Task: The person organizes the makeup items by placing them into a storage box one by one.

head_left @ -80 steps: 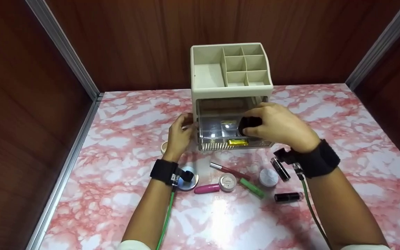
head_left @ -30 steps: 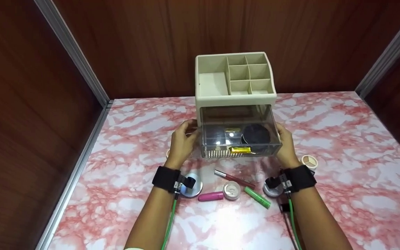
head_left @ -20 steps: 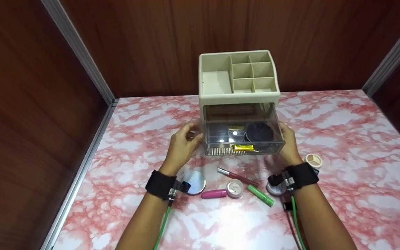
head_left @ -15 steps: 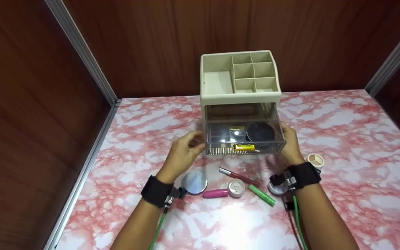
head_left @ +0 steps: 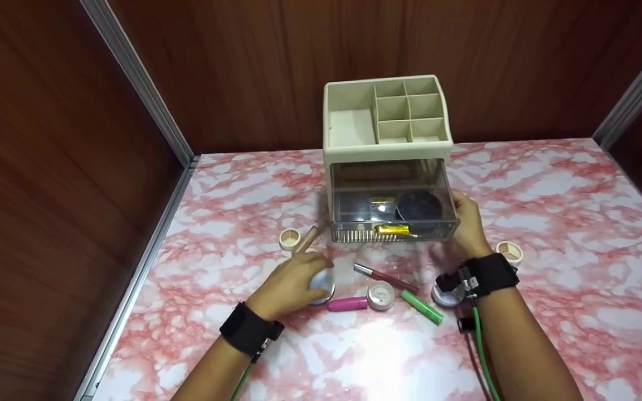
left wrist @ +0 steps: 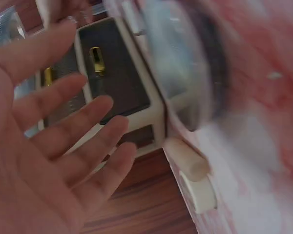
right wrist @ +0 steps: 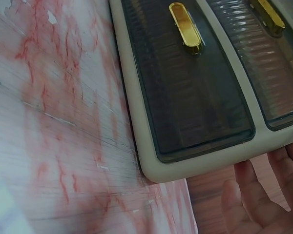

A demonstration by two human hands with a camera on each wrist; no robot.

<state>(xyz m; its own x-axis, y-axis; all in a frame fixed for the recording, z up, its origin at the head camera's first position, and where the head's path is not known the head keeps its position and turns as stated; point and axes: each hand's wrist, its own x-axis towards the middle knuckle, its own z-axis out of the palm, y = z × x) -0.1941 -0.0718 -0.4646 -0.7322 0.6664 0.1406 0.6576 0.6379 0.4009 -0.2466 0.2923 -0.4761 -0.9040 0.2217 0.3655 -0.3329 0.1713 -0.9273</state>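
A person's left hand [head_left: 290, 282], fingers apart, hovers over a round mirror-like disc [head_left: 324, 280] on the marbled tabletop [head_left: 215, 223], seemingly to pick it up; the next move calls for curling around its rim. Beyond, the right hand [head_left: 470, 225] (fingers slightly apart) steadies the cream cosmetics organizer [head_left: 388, 150], its smoky upper drawer [head_left: 435, 228] pulled out.

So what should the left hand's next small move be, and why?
Probably the left hand should grip the shiny disc: its fingers reach over it but look spread in the left wrist view, and the drawer stands pulled out, a dark round item inside.
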